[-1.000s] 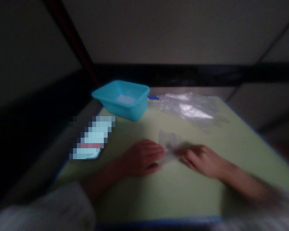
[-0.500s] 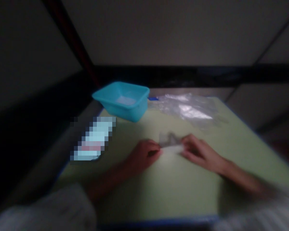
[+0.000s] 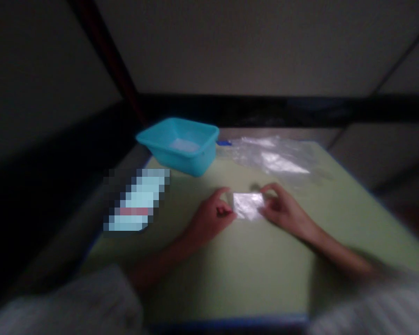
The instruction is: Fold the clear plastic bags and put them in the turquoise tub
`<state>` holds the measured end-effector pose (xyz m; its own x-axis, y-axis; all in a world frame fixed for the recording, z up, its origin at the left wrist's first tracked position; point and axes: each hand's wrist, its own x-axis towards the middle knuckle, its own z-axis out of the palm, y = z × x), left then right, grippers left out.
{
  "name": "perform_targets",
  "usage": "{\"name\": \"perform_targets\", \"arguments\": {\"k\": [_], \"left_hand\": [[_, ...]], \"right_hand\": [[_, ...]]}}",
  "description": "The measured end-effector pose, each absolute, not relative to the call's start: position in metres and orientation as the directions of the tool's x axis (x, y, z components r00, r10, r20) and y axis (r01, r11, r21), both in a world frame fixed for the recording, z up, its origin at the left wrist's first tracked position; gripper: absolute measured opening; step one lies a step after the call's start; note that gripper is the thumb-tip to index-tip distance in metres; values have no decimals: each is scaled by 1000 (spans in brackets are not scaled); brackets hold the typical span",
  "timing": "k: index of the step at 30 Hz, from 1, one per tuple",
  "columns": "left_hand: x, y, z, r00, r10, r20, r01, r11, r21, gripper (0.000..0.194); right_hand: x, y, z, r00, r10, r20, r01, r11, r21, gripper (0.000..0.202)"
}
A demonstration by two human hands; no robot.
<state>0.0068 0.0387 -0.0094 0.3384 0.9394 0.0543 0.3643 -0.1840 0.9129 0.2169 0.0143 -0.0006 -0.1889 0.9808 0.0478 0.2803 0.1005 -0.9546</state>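
Observation:
A small shiny, clear plastic packet (image 3: 248,206) lies flat or is held just above the middle of the table; which of the two I cannot tell. My left hand (image 3: 214,211) has its fingertips at the packet's left edge, thumb at the lower corner and index finger near the upper one. At the right edge, my right hand (image 3: 281,207) holds the packet between thumb and fingers. Both hands are closed on it.
A turquoise basket (image 3: 195,164) with something whitish inside stands at the table's back left. Crumpled clear plastic (image 3: 282,160) spreads over the back right, beside a small blue item (image 3: 224,143). A pixelated light-blue object (image 3: 139,197) lies at the left edge of the yellow-green table (image 3: 251,279).
The packet has turned its bright, reflective face toward the camera; before, it looked dark and blurred. The fingers of both hands have shifted upward along its side edges.

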Motion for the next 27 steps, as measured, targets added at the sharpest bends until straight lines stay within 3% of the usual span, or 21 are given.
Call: {"name": "perform_targets", "arguments": {"k": [5,11,14,17,21,27], "left_hand": [[9,44,-14,339,937,84,404,-226,887,71],[12,48,-15,338,937,88,447,-243,861,71],[13,49,-16,342,936,87,446,-243,861,70],[13,51,-17,353,931,90,445,-252,859,70],[14,53,-17,350,933,81,464,-248,851,70],[16,53,-14,341,938,55,486,-227,844,68]], "right_hand": [[216,19,-6,-151,986,68,245,104,-964,41],[217,21,-10,-78,989,122,302,141,-943,42],[216,14,-3,-72,942,329,519,317,-794,30],[212,5,5,-262,847,463,694,499,-519,19],[207,-2,7,-463,808,364,737,579,-350,23],[203,-5,4,-552,762,337,737,636,-229,43]]}}
